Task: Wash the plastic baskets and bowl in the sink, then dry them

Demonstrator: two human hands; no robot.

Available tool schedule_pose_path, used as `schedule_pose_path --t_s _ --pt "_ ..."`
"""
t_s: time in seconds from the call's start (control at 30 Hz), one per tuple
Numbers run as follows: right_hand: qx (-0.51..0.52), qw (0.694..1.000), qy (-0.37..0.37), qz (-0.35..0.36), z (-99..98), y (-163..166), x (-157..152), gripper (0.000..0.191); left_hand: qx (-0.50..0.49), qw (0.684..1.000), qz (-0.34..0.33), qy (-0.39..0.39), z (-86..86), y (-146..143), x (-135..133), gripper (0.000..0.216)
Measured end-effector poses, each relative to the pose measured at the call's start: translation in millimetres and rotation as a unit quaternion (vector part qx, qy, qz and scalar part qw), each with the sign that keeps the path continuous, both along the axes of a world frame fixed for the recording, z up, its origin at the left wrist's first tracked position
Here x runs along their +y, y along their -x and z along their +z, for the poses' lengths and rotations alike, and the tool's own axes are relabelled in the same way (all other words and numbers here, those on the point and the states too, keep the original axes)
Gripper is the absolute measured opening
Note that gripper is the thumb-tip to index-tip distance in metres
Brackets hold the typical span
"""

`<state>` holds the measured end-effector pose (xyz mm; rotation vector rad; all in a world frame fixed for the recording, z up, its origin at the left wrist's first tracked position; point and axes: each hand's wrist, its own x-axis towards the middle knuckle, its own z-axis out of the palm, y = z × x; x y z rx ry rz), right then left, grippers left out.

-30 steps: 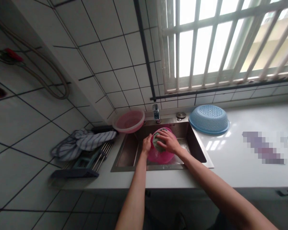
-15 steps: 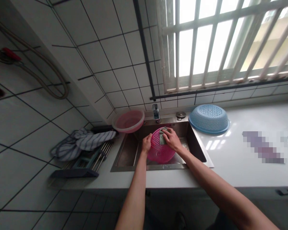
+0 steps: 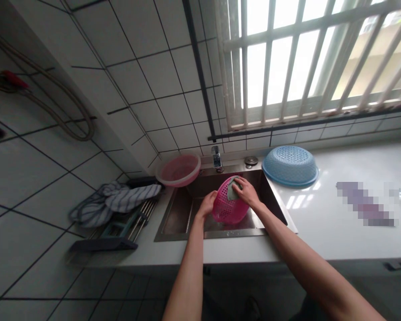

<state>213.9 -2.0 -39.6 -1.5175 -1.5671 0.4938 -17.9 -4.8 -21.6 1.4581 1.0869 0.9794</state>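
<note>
A bright pink plastic colander (image 3: 227, 211) is held tilted over the steel sink (image 3: 173, 218). My left hand (image 3: 207, 204) grips its left rim, with the fingers partly hidden behind the wall. In my right hand (image 3: 247, 191) is a grey-green cloth (image 3: 233, 191), pressed against the perforated side of the colander. The faucet (image 3: 216, 157) stands behind the colander at the back of the sink.
A pale pink basin (image 3: 180, 170) rests at the sink's back left corner. To the right, a blue basket (image 3: 290, 166) lies upside down on the white counter (image 3: 330, 243). A striped cloth (image 3: 130, 198) drapes over a rack (image 3: 116, 238) at left. Window bars (image 3: 290, 67) rise behind.
The colander has shifted slightly to the right and turned a little in my hands. Both hands moved right with it, the cloth still against its side.
</note>
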Motion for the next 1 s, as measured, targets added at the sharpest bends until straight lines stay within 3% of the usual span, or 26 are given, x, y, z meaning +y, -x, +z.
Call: schedule_pose_path --t_s 0.07,0.17,0.27,0.37,0.47,0.6,0.7,0.77,0.87,1.0 --pt "-0.016 1.000 -0.008 0.004 0.2 4.1 -2.4 0.047 0.033 0.999 0.009 -0.026 2.8 0.1 0.8 0.050" --pt "-0.059 0.997 -0.040 0.013 3.3 17.3 -9.3 0.047 0.113 0.987 0.096 -0.059 9.7 -4.6 1.7 0.033" --pt "-0.090 0.994 -0.055 0.022 5.8 25.5 -12.9 0.047 0.231 0.955 0.176 -0.059 16.4 -16.2 0.8 0.037" --pt "-0.095 0.993 -0.057 0.029 8.0 26.0 -14.4 0.046 0.292 0.938 0.184 -0.023 18.9 -25.8 1.9 0.038" --pt "-0.128 0.983 -0.085 0.095 13.0 30.7 -21.0 0.040 0.270 0.944 0.191 0.000 15.6 -23.3 6.6 0.055" --pt "-0.205 0.938 -0.162 0.230 24.3 49.6 -36.1 0.032 0.176 0.955 0.237 0.003 6.7 -7.7 12.7 0.068" --pt "-0.194 0.927 -0.190 0.259 28.0 53.2 -36.7 0.032 0.098 0.962 0.254 0.010 1.5 -1.5 11.4 0.078" --pt "-0.144 0.946 -0.181 0.226 23.6 44.1 -27.8 0.034 0.062 0.963 0.260 0.018 -0.7 -0.9 7.9 0.082" --pt "-0.022 0.987 -0.119 0.104 7.7 20.6 -6.7 0.044 0.004 0.960 0.278 0.046 -3.1 -0.1 2.7 0.083" --pt "0.053 0.998 -0.034 0.005 -9.7 5.0 9.7 0.053 -0.059 0.953 0.288 0.070 -8.9 2.3 1.7 0.081"
